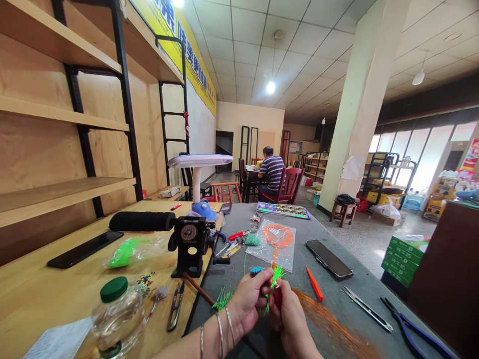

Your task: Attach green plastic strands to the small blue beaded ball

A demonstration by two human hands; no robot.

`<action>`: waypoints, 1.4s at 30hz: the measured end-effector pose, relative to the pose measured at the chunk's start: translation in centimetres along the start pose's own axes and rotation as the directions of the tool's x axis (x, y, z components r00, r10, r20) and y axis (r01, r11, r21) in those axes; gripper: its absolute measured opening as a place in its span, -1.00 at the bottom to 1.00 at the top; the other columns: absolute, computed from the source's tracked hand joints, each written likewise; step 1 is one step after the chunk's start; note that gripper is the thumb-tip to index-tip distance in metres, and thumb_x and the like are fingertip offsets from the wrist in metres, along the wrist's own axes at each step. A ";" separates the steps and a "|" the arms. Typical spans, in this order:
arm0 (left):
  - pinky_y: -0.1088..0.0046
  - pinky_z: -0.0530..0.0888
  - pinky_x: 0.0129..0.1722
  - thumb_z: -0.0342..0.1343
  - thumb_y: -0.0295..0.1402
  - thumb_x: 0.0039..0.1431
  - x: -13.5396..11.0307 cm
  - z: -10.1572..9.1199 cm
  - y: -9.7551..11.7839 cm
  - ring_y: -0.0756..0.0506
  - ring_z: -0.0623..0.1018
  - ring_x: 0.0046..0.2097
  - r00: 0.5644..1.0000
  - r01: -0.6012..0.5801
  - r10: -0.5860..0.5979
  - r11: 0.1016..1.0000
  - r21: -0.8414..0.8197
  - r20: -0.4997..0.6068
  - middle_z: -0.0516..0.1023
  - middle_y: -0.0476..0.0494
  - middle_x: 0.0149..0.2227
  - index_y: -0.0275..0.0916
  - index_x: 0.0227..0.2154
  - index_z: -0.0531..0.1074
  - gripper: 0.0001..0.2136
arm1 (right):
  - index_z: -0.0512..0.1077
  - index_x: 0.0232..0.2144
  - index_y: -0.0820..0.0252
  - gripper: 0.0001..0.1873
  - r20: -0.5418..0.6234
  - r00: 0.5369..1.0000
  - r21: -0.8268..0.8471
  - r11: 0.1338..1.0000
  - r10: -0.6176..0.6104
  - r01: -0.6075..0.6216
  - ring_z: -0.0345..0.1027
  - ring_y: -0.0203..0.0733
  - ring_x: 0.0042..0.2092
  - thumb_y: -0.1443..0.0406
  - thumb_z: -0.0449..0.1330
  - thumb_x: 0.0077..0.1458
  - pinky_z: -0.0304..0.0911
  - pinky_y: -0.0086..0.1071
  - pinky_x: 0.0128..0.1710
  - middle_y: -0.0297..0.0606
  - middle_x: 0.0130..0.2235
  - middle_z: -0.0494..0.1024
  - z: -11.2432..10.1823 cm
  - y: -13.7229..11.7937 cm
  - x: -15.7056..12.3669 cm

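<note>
Left hand: I have the left hand point(247, 301) drawn in, thumb and forefinger pinched together on the green strands point(277, 275); the other fingers curl underneath.
Right hand: I see the right hand point(292, 311) closed round a dark red piece point(277, 298) with a metallic top, thumb laid along it; its lower end is hidden from me.
Green strands: they fan out above the meeting fingertips, with a few ends poking out below, between the two hands.
Contact: the hands come together over the grey mat point(262, 344); whether the metal touches the strands I cannot tell.
Orange fibres: a loose spread of orange fibres point(329, 319) lies just beside my right hand, partly behind it.
Second green bunch: another green bunch point(223, 299) sits near the left wrist, at the end of a brown rod point(199, 289).
Black vise: the black vise point(190, 244) stands upright beyond the left forearm.
Right side: an orange marker point(315, 284), a phone point(329, 259), silver snips point(367, 308) and blue-handled pliers point(411, 329) lie apart from my grip.
</note>
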State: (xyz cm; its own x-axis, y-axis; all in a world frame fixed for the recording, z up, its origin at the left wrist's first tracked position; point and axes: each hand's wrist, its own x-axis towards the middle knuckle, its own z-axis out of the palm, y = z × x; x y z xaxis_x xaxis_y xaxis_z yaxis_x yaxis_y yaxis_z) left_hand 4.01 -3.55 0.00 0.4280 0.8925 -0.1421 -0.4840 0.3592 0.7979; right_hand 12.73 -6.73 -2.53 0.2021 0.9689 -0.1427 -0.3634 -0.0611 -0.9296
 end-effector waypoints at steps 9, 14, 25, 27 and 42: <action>0.66 -0.16 -0.68 0.37 -0.16 -0.35 -0.2 0.3 0.2 0.19 0.11 -0.67 1.000 -0.001 0.001 1.000 0.004 -0.006 0.21 0.13 -0.70 -0.32 -0.62 0.30 -0.60 | 0.21 -0.79 0.17 -0.50 -0.016 1.000 -0.002 1.000 0.010 -0.010 -0.18 -0.49 -0.76 -0.06 0.04 -0.09 -0.23 -0.55 -0.78 -0.51 -0.83 0.08 0.0 0.0 0.1; 0.66 -0.15 -0.68 0.37 -0.16 -0.33 0.0 0.1 0.1 0.19 0.12 -0.67 1.000 -0.005 0.005 1.000 -0.003 0.006 0.21 0.13 -0.69 -0.32 -0.62 0.31 -0.60 | 0.22 -0.76 0.16 -0.52 -0.014 1.000 -0.004 1.000 0.001 -0.001 -0.18 -0.48 -0.76 -0.06 0.06 -0.09 -0.22 -0.55 -0.77 -0.52 -0.82 0.07 0.0 0.0 0.1; 0.67 -0.11 -0.69 0.37 -0.14 -0.36 -0.2 0.3 0.2 0.19 0.13 -0.67 1.000 -0.005 0.006 1.000 0.021 -0.019 0.21 0.13 -0.70 -0.32 -0.61 0.30 -0.59 | 0.22 -0.77 0.17 -0.50 -0.012 1.000 -0.011 1.000 -0.018 0.018 -0.17 -0.49 -0.76 -0.10 0.09 -0.15 -0.21 -0.55 -0.78 -0.52 -0.82 0.08 0.1 0.0 0.0; 0.67 -0.13 -0.69 0.37 -0.14 -0.36 -0.2 0.2 0.1 0.20 0.11 -0.67 1.000 -0.004 0.004 1.000 0.018 -0.008 0.21 0.13 -0.70 -0.32 -0.61 0.31 -0.59 | 0.21 -0.78 0.17 -0.49 -0.011 1.000 -0.016 1.000 -0.014 0.014 -0.17 -0.49 -0.76 -0.11 0.09 -0.16 -0.22 -0.56 -0.79 -0.52 -0.82 0.07 0.1 -0.1 -0.1; 0.67 -0.08 -0.68 0.38 -0.14 -0.37 -0.4 0.3 0.1 0.18 0.16 -0.67 0.999 -0.006 0.007 1.000 0.023 -0.040 0.23 0.13 -0.70 -0.32 -0.61 0.31 -0.59 | 0.22 -0.77 0.17 -0.51 -0.025 1.000 -0.007 1.000 -0.002 0.001 -0.18 -0.49 -0.76 -0.06 0.05 -0.10 -0.23 -0.56 -0.78 -0.52 -0.82 0.08 0.1 -0.1 -0.1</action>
State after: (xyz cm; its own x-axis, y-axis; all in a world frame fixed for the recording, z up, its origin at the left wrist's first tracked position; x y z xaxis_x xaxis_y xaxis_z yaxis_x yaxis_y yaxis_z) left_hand 4.05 -3.96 0.34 0.3934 0.9054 -0.1598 -0.4687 0.3470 0.8123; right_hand 12.68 -6.77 -2.42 0.2257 0.9626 -0.1498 -0.3571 -0.0613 -0.9320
